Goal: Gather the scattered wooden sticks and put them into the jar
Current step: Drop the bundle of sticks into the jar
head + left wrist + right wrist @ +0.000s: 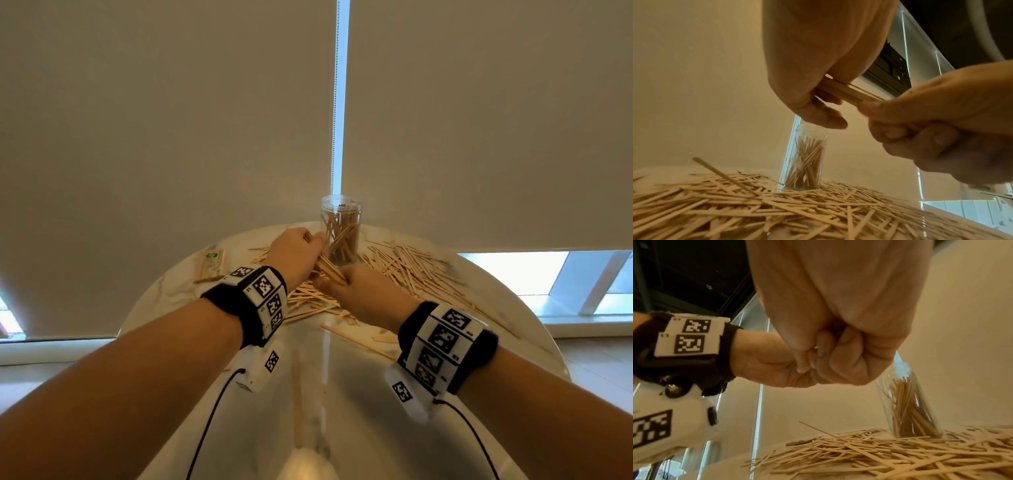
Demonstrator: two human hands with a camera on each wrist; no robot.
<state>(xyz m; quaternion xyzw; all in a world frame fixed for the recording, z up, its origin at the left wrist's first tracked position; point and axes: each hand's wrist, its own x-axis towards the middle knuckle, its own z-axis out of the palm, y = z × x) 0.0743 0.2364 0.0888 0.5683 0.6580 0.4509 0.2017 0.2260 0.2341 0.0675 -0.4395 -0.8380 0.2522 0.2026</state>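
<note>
while both hands hold one bundle of sticks [330,270] above the counter [346,404], the left hand [294,255] and right hand [364,294] have fingers curled round it, just in front of the jar [340,229], which is part filled. risk: uneven ends may catch the narrow rim, spilling sticks or tipping the jar.
</note>
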